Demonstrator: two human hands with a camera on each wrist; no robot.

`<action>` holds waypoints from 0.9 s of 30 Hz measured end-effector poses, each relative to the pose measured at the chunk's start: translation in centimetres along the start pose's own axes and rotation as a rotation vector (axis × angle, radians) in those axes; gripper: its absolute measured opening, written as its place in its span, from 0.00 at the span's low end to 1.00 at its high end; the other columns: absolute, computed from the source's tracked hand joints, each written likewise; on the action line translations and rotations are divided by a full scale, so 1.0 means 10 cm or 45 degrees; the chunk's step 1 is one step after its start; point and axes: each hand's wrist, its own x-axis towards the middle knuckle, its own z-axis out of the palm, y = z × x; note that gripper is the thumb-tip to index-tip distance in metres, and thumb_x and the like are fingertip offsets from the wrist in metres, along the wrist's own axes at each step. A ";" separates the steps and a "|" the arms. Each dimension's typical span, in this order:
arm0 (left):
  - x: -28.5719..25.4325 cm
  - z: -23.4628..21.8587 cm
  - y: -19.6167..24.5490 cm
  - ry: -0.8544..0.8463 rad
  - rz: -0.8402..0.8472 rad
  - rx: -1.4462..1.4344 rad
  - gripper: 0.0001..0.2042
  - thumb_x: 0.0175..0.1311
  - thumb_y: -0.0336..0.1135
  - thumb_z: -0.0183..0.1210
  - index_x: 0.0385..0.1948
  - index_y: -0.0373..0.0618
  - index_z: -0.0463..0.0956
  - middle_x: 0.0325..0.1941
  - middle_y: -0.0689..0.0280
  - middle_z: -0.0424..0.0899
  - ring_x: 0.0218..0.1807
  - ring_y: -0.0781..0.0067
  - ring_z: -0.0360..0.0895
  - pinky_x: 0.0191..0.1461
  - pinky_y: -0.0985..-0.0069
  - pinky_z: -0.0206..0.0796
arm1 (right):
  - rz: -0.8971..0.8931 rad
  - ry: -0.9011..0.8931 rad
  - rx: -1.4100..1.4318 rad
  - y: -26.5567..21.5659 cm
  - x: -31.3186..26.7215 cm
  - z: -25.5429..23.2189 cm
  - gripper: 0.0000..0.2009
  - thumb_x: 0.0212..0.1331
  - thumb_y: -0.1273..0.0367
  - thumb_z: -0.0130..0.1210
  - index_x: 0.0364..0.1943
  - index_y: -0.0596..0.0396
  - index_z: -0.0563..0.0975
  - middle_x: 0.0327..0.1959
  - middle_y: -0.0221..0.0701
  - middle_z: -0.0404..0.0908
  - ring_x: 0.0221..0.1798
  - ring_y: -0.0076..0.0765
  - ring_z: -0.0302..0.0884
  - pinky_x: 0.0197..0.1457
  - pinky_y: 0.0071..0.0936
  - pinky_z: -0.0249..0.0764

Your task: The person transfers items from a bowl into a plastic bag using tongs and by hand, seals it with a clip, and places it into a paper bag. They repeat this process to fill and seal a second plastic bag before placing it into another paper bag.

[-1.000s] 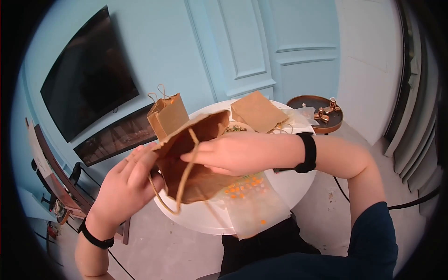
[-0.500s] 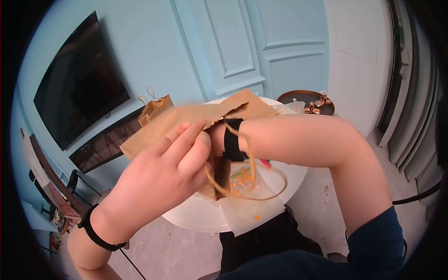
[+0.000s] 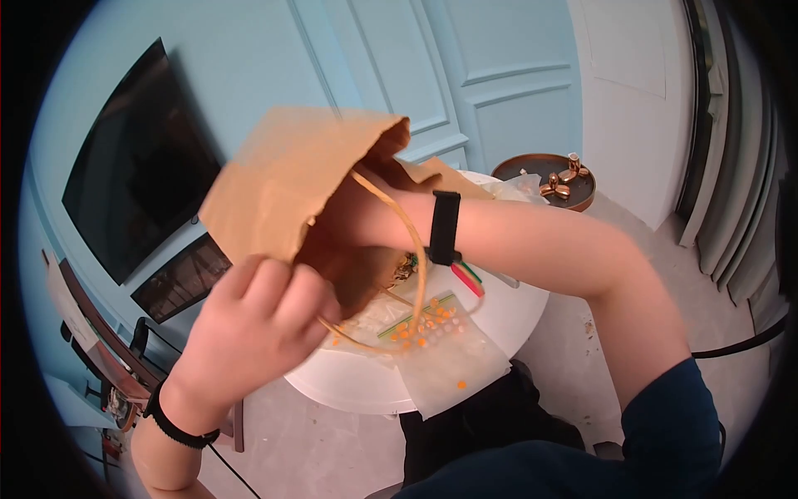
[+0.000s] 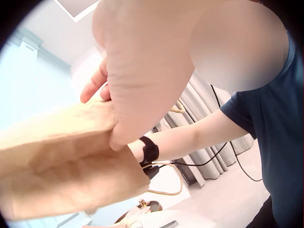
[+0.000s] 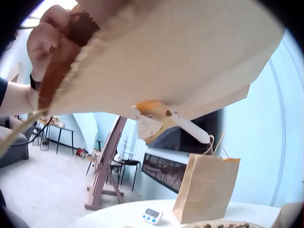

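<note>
Tilted above the table is a brown paper bag (image 3: 283,170), its mouth facing right. My left hand (image 3: 262,320) grips the lower edge of that mouth, fingers curled; the right wrist view also shows this left hand (image 5: 45,42) on the rim. Inside the bag is my right hand (image 3: 362,212), its fingers hidden and its wrist just outside the opening. A twisted handle (image 3: 420,258) loops down past the right wrist. On the table's front edge lies a clear zip bag (image 3: 453,358) with small orange pieces. A pink and green item (image 3: 468,279) lies behind it.
The round white table (image 3: 515,320) is under both arms. In the right wrist view, another paper bag (image 5: 206,187) stands upright near a small white timer (image 5: 152,215). A dark round tray (image 3: 507,166) with copper-coloured objects is at the back right.
The held bag has swung up and left, uncovering more tabletop. My right hand has gone from the bag's mouth to inside it. My left hand has kept hold of the bag.
</note>
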 end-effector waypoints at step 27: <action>-0.54 0.54 0.09 0.205 -0.214 -0.038 0.14 0.48 0.22 0.62 0.39 0.32 0.76 0.51 0.58 0.76 0.55 0.62 0.75 0.63 0.65 0.65 | 0.079 0.185 0.547 0.81 0.06 0.72 0.20 0.66 0.63 0.45 0.61 0.51 0.65 0.64 0.33 0.64 0.67 0.37 0.59 0.68 0.34 0.58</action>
